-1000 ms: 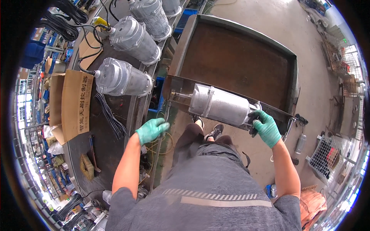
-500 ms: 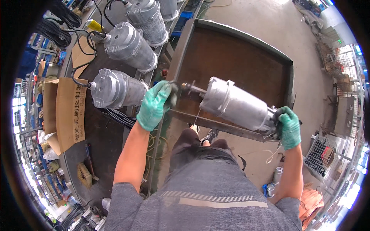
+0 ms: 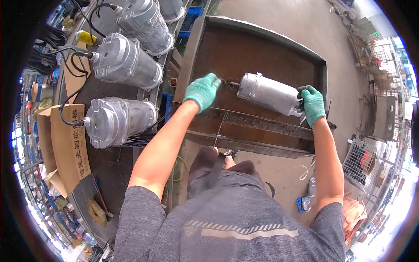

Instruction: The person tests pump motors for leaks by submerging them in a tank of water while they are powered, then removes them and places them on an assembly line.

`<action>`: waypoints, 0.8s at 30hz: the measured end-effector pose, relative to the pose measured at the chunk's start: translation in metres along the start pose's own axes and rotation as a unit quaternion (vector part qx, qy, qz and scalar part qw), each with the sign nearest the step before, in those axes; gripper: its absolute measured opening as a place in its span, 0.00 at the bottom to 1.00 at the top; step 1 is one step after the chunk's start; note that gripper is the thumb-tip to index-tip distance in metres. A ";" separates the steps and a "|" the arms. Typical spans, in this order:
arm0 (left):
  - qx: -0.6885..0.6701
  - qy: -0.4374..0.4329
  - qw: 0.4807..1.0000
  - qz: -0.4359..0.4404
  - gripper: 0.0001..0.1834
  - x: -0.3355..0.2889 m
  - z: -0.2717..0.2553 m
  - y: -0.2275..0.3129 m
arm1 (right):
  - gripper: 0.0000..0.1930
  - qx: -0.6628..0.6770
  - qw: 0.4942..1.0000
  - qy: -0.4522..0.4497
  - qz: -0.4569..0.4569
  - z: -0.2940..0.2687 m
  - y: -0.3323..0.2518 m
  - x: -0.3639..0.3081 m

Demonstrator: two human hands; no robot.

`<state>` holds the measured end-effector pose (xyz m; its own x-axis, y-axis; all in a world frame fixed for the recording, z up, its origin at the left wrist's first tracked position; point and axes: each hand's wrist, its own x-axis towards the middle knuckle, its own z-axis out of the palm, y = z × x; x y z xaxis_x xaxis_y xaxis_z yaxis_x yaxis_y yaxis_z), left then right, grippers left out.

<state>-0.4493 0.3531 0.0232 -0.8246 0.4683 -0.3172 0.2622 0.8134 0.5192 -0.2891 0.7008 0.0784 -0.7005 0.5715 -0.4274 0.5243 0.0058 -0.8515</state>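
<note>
A grey metal cylindrical housing [image 3: 271,94], resembling a motor body, is held tilted over a rusty brown tray [image 3: 324,72]. My right hand [image 3: 314,105], in a green glove, grips the fittings at its right end. At the left end a thin rod or cable stub sticks out, and my gloved left hand [image 3: 202,92] closes its fingers at a small dark piece there. What exactly the left fingers pinch is too small to make out. Wet-looking brown liquid covers part of the tray floor.
Similar grey housings with black cables stand on the bench at left, the nearest being a ribbed housing [image 3: 120,121]. An open cardboard box [image 3: 72,144] and a yellow can [image 3: 86,37] are beside them. A wire basket [image 3: 360,161] stands on the floor at right.
The housing has moved away from my body, farther over the tray. My left hand has shifted right and forward, and the dark bundle by it no longer shows. My right hand still grips the housing.
</note>
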 end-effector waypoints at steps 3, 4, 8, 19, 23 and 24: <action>0.029 0.023 0.999 0.017 0.18 0.001 0.021 -0.002 | 0.08 -0.008 1.000 -0.004 0.010 0.014 0.025 0.019; 0.051 0.043 0.998 0.014 0.17 0.001 0.026 -0.002 | 0.08 -0.014 1.000 -0.001 0.006 0.016 0.034 0.026; 0.089 0.072 0.993 0.015 0.16 -0.003 0.044 -0.021 | 0.09 -0.018 0.999 -0.024 0.036 0.035 0.054 0.041; 0.153 -0.037 0.983 -0.092 0.19 0.006 0.036 0.004 | 0.11 -0.481 0.860 -0.029 -0.171 0.030 0.098 0.071; 0.168 -0.072 0.977 -0.112 0.20 0.010 0.037 0.009 | 0.09 -0.524 0.826 -0.024 -0.208 0.024 0.109 0.082; 0.173 -0.081 0.975 -0.118 0.19 0.011 0.038 0.009 | 0.09 -0.527 0.825 -0.032 -0.202 0.024 0.110 0.083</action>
<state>-0.4369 0.3788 -0.0051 -0.7995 0.2803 -0.5313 0.2516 0.9594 0.1274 -0.3010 0.7289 -0.0579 -0.9273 0.3044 -0.2179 0.3486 0.9144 -0.2060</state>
